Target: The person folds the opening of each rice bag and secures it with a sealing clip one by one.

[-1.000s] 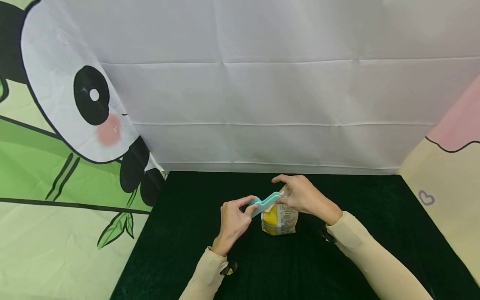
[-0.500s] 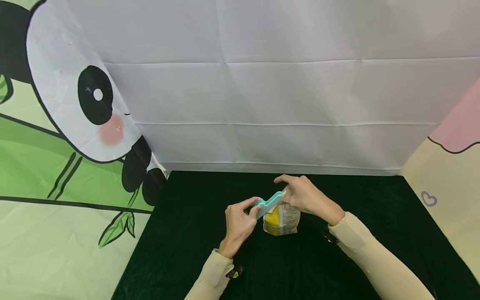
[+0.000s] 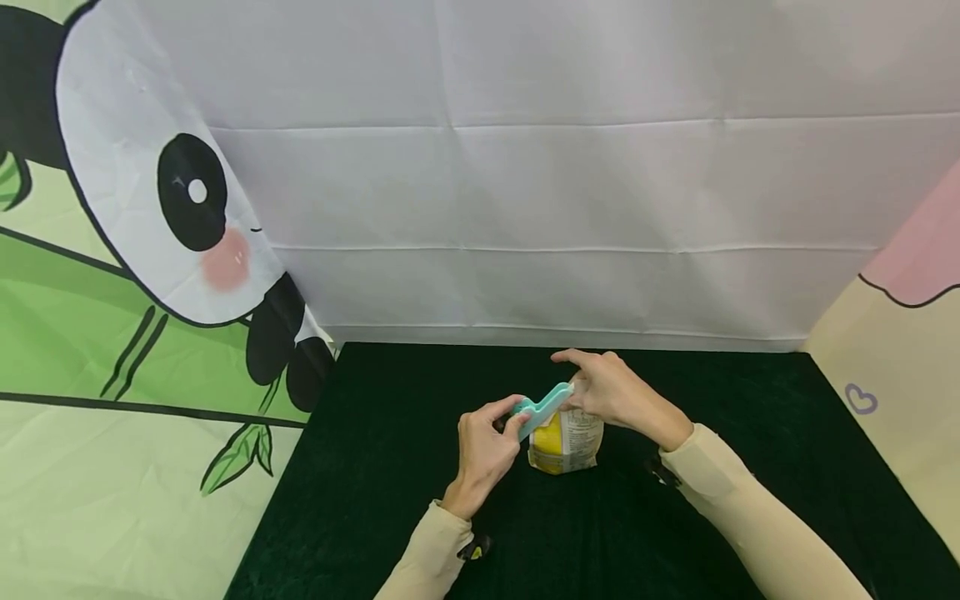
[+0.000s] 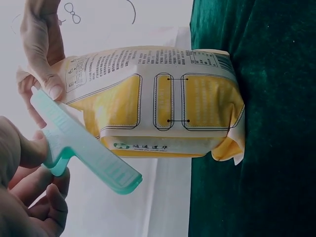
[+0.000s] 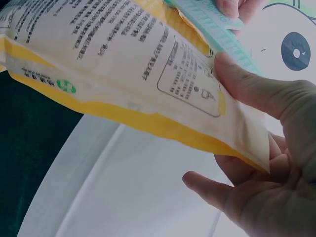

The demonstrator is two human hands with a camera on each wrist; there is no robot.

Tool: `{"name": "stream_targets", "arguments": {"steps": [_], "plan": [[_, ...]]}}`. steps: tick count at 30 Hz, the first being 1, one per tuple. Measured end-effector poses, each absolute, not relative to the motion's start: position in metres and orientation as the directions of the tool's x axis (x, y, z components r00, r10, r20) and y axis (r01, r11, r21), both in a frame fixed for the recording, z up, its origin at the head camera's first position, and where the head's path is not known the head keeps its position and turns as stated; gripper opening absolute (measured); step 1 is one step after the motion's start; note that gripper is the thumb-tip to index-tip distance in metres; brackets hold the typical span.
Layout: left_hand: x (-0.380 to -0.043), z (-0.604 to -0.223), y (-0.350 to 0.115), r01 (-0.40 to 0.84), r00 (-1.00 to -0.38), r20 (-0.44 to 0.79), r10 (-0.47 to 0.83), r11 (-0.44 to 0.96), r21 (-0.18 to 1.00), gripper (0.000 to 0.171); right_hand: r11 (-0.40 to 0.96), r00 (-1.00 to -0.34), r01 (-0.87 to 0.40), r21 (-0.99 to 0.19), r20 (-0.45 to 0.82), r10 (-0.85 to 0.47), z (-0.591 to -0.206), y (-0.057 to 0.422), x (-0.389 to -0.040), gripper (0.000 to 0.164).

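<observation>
A yellow and white printed food bag (image 3: pixel 566 442) stands on the dark green cloth. My right hand (image 3: pixel 618 400) pinches its top edge between thumb and fingers, as the right wrist view shows, with the index finger held out. My left hand (image 3: pixel 487 450) grips a teal plastic bag clip (image 4: pixel 86 143) by its handle part. In the left wrist view the clip slants across the bag's top corner, one end close by the right thumb (image 4: pixel 52 89). The right wrist view has the clip (image 5: pixel 212 29) along the bag's upper edge, beside my right thumb.
The dark green cloth (image 3: pixel 390 417) covers the table. Behind it hangs a white sheet (image 3: pixel 525 192). A panda print (image 3: pixel 165 208) fills the left side, and a cream and pink print (image 3: pixel 900 350) the right.
My left hand and the clip have shifted slightly right, closer to the right hand and over the bag's top. The right hand keeps its pinch on the bag. The view has drifted a little.
</observation>
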State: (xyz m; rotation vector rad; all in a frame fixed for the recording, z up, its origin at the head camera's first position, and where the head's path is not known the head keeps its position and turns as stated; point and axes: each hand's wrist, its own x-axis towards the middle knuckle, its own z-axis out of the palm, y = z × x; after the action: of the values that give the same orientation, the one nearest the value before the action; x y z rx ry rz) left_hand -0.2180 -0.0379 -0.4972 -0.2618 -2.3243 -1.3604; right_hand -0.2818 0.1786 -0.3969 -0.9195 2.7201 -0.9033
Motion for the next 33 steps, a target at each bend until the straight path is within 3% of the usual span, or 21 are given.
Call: {"name": "stream_targets", "arguments": {"steps": [8, 17, 21, 27, 33], "plan": [[-0.218, -0.498, -0.041, 0.374, -0.89, 0.455, -0.026, 0.528, 0.762, 0.018, 0.642, -0.792, -0.5, -0.581, 0.006, -0.611, -0.397, 0.181, -0.282, 0.075], [-0.218, -0.498, -0.04, 0.36, -0.898, 0.439, -0.029, 0.527, 0.77, 0.019, 0.617, -0.786, -0.491, -0.615, 0.009, -0.618, -0.4, 0.19, -0.282, 0.058], [-0.218, -0.499, -0.038, 0.358, -0.9, 0.435, -0.037, 0.507, 0.784, 0.018, 0.599, -0.791, -0.495, -0.629, 0.042, -0.61, -0.404, 0.198, -0.282, 0.058], [-0.218, -0.5, -0.036, 0.349, -0.911, 0.412, -0.029, 0.48, 0.805, 0.019, 0.554, -0.818, -0.445, -0.704, 0.066, -0.572, -0.427, 0.224, -0.281, 0.069], [-0.217, -0.501, -0.038, 0.312, -0.932, 0.362, -0.024, 0.457, 0.833, 0.021, 0.482, -0.81, -0.403, -0.778, 0.058, -0.584, -0.459, 0.239, -0.276, 0.056]]}}
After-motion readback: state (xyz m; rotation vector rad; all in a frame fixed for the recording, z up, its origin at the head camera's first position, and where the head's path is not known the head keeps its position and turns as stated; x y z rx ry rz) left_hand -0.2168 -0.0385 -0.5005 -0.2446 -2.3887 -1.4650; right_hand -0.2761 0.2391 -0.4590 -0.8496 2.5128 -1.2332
